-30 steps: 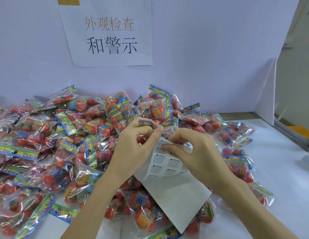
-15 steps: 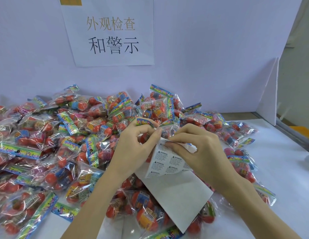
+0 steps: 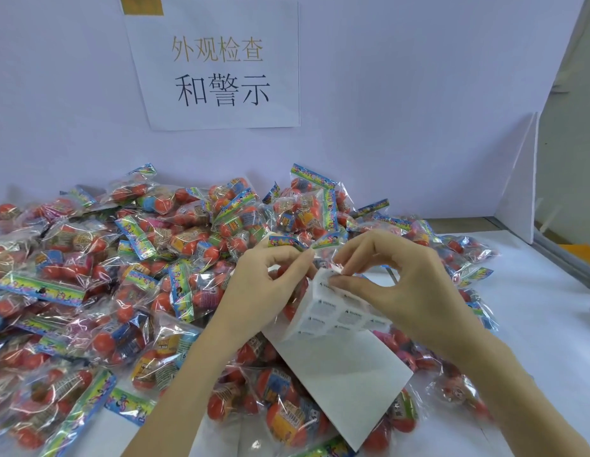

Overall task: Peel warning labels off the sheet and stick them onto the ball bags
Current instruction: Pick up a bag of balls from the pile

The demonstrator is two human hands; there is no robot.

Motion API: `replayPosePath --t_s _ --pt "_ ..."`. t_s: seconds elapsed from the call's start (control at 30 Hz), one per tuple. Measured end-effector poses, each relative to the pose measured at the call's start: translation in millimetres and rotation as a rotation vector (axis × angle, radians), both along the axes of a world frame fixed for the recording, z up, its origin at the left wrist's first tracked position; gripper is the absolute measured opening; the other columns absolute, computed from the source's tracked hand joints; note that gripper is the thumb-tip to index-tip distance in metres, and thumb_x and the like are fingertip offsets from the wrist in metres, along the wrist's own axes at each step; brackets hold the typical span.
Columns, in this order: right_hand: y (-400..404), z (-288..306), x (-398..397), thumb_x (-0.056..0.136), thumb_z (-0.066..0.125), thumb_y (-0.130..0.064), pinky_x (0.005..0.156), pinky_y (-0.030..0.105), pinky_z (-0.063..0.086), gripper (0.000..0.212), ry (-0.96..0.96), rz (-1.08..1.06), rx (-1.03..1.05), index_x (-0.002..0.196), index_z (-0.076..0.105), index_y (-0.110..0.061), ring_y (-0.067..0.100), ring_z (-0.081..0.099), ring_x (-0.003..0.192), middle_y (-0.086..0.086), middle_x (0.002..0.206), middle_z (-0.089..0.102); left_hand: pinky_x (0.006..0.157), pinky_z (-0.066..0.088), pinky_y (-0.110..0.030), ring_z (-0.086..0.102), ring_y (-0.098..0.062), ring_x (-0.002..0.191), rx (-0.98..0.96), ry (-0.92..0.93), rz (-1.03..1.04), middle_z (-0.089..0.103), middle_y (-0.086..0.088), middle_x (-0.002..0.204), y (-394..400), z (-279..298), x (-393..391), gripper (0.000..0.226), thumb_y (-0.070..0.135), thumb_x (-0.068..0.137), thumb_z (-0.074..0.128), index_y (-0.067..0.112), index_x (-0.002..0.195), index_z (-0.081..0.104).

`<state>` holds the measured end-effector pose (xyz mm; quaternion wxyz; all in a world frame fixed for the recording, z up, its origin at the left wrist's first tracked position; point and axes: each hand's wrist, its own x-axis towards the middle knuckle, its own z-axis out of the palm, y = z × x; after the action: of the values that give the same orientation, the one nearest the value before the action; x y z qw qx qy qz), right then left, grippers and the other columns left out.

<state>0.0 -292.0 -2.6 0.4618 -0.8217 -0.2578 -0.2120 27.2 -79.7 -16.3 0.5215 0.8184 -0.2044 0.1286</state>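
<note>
A white label sheet (image 3: 339, 367) with rows of small warning labels is held over a heap of clear ball bags (image 3: 129, 285) filled with red balls. My left hand (image 3: 264, 291) pinches the sheet's upper left edge, bending its top over. My right hand (image 3: 402, 285) pinches a small label (image 3: 336, 270) at the sheet's top corner between thumb and forefinger, lifted a little off the backing. The lower half of the sheet is bare backing.
The bags spread across the white table (image 3: 534, 341) from the left edge to past the middle. A purple backboard (image 3: 386, 110) with a printed paper sign (image 3: 218, 64) stands behind. A white side panel (image 3: 517, 192) stands at the right.
My right hand's fingers have risen from the sheet's top corner, drawing a label upward. My left hand has kept its pinch, and the sheet's top has curled over more.
</note>
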Motion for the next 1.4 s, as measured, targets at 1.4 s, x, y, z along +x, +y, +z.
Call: replayPosePath --t_s 1.4 --pt "-5.8 -8.6 5.0 0.100 0.070 -0.018 0.081 0.036 0.062 0.008 0.667 0.542 0.001 0.106 0.075 -0.016 0.020 0.063 0.079 0.031 0.098 0.059 0.079 0.054 -0.014 0.065 0.003 0.083 -0.373 -0.039 -0.144 0.067 0.022 0.129 6.2 6.3 -0.1 0.043 0.001 0.096 0.072 0.026 0.130 0.068"
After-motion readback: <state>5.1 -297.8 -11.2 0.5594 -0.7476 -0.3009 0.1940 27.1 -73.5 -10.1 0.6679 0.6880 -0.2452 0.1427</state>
